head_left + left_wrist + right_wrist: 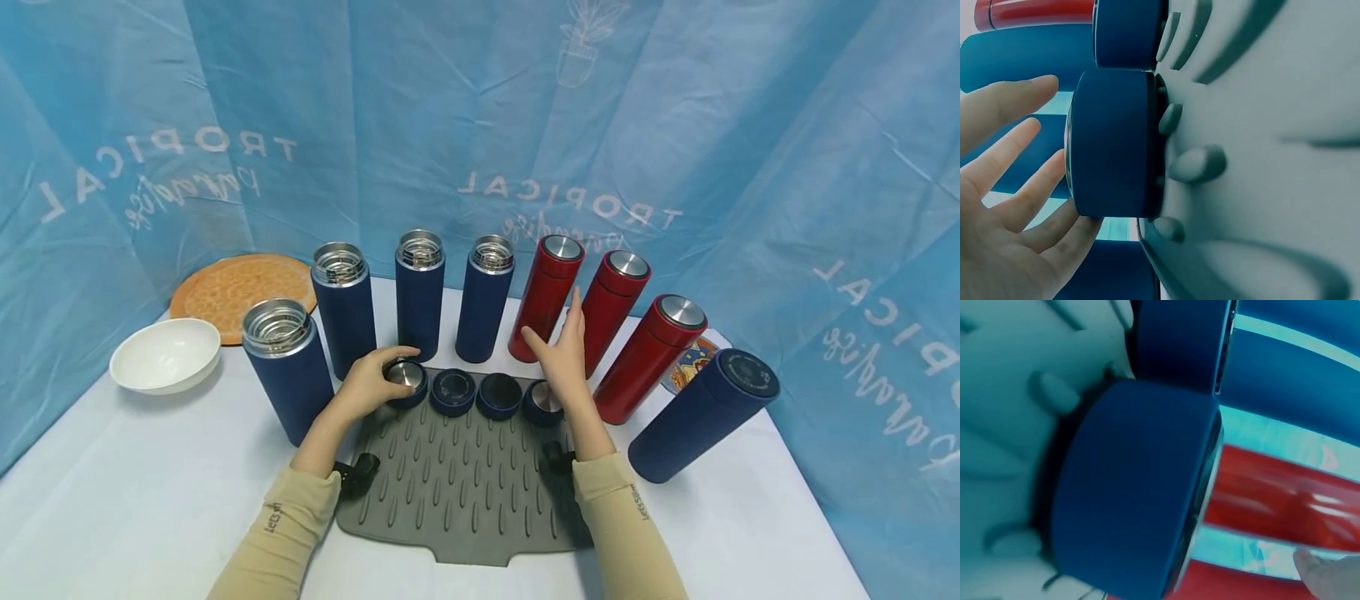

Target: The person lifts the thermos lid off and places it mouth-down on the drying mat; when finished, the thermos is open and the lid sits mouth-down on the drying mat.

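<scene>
Head view: leftmost navy lid (407, 379) sits on far edge of grey mat (465, 492) — left hand (367, 385) loosely around it, fingers spread, contact unclear. Right hand (564, 354) spread wide near rightmost lid (542, 402) — red bottles (545, 292) beyond, uncapped navy bottles (420, 308) left of those, white bowl (167, 354) far left.

Looks like a makeshift filming booth, room type unclear: blue curtain (450, 108) with backwards "TROPICAL" lettering (566, 196) walls in back and sides of white worktop (187, 483); flasks (419, 308) arranged in arc round ribbed mat (465, 492).
</scene>
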Available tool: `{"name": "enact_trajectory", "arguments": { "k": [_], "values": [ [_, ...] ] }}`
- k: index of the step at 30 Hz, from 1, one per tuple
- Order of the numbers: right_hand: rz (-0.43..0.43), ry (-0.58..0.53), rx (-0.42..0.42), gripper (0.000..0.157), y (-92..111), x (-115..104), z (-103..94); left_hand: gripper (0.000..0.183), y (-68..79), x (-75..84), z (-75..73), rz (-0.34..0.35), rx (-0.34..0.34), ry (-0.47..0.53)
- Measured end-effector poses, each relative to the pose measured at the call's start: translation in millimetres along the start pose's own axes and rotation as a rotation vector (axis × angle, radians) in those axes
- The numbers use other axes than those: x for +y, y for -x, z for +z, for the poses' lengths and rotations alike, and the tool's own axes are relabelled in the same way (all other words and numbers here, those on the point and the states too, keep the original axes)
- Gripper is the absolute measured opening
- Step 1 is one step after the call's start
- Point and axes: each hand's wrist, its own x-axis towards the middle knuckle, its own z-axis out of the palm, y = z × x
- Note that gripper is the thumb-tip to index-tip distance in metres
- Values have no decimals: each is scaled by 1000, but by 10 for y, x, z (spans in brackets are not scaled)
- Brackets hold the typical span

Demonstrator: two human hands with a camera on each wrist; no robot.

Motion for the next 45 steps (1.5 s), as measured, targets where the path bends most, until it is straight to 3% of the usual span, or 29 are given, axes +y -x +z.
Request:
{"name": "enact_trajectory", "arguments": {
  "k": [9, 15, 20, 31, 40, 45],
  "values": [
    [43, -20, 116, 99, -238, -8, 210, 56, -5, -11, -7, -6, 0, -13],
    [60, -94, 160, 99, -364, 56, 266, 57, -18, -33, 8, -13, 0, -5],
    [92, -135, 160, 92, -431, 99, 270, 57, -23, -41, 15, -3, -1, -2],
    [115, -79, 147, 87, -450, 138, 249, 55, -28, -35, 15, 5, 1, -5],
    [13, 0, 182, 84, -322, 100, 195, 56, -34, -36, 17, 6, 2, -1],
    [-86, -19, 209, 82, -172, -25, 86, 55, -25, -43, 10, 2, 0, -3]
  ]
}}
